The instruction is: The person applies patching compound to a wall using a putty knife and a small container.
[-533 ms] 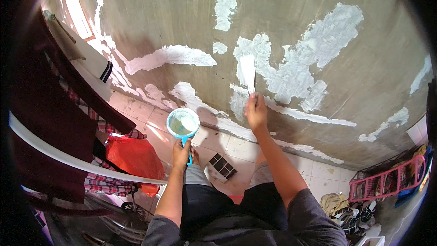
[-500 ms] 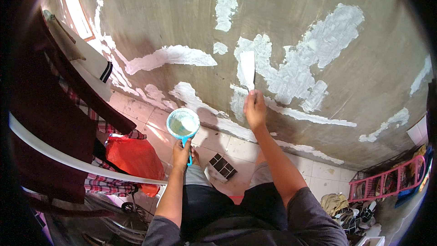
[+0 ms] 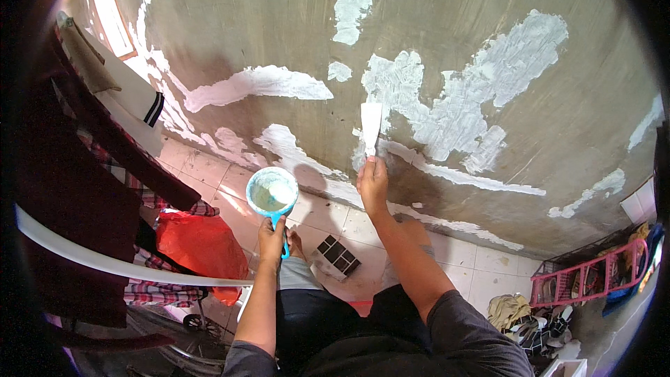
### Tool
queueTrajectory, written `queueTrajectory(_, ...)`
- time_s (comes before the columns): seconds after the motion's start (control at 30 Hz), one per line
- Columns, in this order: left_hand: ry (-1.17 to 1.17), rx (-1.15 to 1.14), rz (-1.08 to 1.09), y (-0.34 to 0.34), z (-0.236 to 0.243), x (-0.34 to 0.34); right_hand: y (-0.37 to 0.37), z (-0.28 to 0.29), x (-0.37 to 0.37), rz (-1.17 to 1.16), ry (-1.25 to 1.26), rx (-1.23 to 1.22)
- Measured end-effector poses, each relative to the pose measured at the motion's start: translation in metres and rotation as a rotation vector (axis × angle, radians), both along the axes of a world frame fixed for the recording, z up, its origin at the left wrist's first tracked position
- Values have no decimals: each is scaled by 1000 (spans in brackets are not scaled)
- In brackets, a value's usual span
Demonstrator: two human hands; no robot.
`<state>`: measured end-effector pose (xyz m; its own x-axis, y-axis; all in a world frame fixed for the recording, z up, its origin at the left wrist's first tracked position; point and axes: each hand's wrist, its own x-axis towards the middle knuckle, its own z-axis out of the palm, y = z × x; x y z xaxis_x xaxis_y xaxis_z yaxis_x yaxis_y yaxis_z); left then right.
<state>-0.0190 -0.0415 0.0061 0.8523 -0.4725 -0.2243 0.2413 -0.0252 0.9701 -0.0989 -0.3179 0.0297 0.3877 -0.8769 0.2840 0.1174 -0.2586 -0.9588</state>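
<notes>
Both hands are closed on tools: the left hand (image 3: 271, 239) is wrapped around the blue handle of a small scoop cup (image 3: 271, 191) of white filler, kept level just left of and below the right hand (image 3: 373, 183). Fingers curled shut, that hand presses a putty knife (image 3: 370, 126) blade-up against the grey wall (image 3: 230, 21), so filler spreads into the white patches (image 3: 447, 108) above it

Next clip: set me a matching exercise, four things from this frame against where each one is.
Things:
1. flat white-coated putty knife
2. round blue scoop of white filler
3. red plastic bag
4. pink slatted rack

Places:
A. on the floor at lower left
B. in the left hand
C. far right, by the wall's foot
D. in the right hand, blade on the grey wall

Pairs: 1-D, 2-B, 3-A, 4-C
</notes>
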Motion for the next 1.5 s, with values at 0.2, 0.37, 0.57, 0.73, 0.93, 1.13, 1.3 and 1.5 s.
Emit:
queueTrajectory(0.2,65,-81,11,0,1,-2,-10,79,1,107,-219,69)
queueTrajectory(0.37,37,-71,2,-7,5,-3,-33,43,6,-142,-24,-38)
queueTrajectory(0.57,24,-37,-18,-4,8,-3,0,-2,-8,-42,45,69)
queueTrajectory(0.73,8,-54,0,1,1,0,2,44,3,-52,-33,-102)
queueTrajectory(0.93,4,-69,21,2,2,0,-14,53,22,-156,55,-143)
queueTrajectory(1.13,16,-60,32,9,0,3,2,-12,17,-151,92,-137)
queueTrajectory(1.3,39,-75,44,16,-2,4,21,25,13,-71,48,-89)
queueTrajectory(1.5,11,-62,41,16,-6,7,-16,62,19,-145,-107,-69)
